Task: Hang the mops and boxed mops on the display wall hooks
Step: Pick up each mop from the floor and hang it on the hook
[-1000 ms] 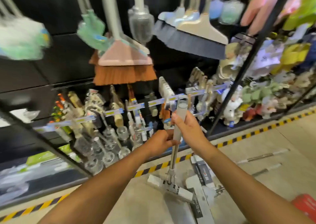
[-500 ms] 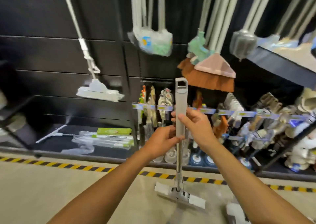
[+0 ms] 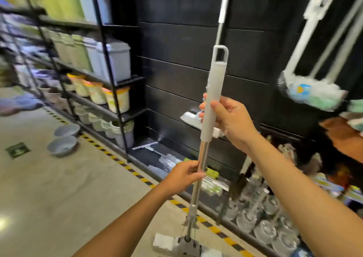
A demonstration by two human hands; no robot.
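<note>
Sliding down from the grey grip where it sat half a second ago, the left hand (image 3: 182, 175) now pinches the bare metal shaft of the mop (image 3: 215, 84) between thumb and curled fingertips. It is well below the right hand (image 3: 229, 119), which is wrapped around the lower part of the grip with thumb and fingers closed on it. The two hands were touching before and are now apart. The mop stands nearly upright, leaning slightly right, with its hanging loop (image 3: 221, 53) above both hands and its flat head (image 3: 186, 247) at the bottom edge of the view over the floor. The view has swung left: the brooms are gone from centre, and the black display wall (image 3: 176, 60) fills the space behind the mop. A hung mop (image 3: 222, 21) hangs on that wall, its head partly hidden behind the right hand. At the left stands a shelving rack (image 3: 110, 60) of bins, with two grey basins (image 3: 62, 144) on the floor near it.
</note>
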